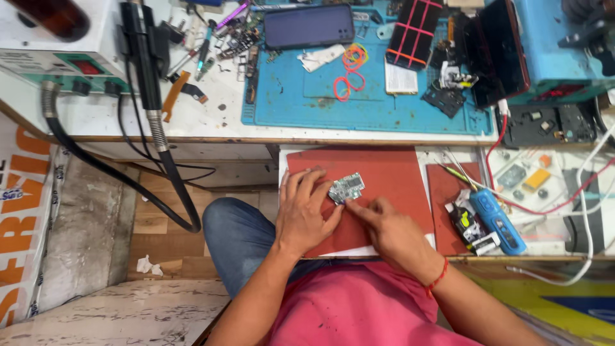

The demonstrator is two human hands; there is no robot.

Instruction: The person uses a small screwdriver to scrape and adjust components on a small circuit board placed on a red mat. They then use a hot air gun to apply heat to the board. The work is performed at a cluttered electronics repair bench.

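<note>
A small green circuit board (346, 187) with metal shields lies on a red mat (391, 176) on a pull-out shelf. My left hand (306, 211) rests flat on the mat, its fingertips touching the board's left edge. My right hand (384, 224) points its index finger at the board's lower edge and touches it. A red thread is tied round my right wrist.
A blue work mat (307, 102) on the bench above carries a dark phone (309, 27), rubber bands (349, 70) and small parts. A blue handheld tool (496, 221) lies at the right. A hot-air station (57, 38) with its black hose (154, 128) stands at the left.
</note>
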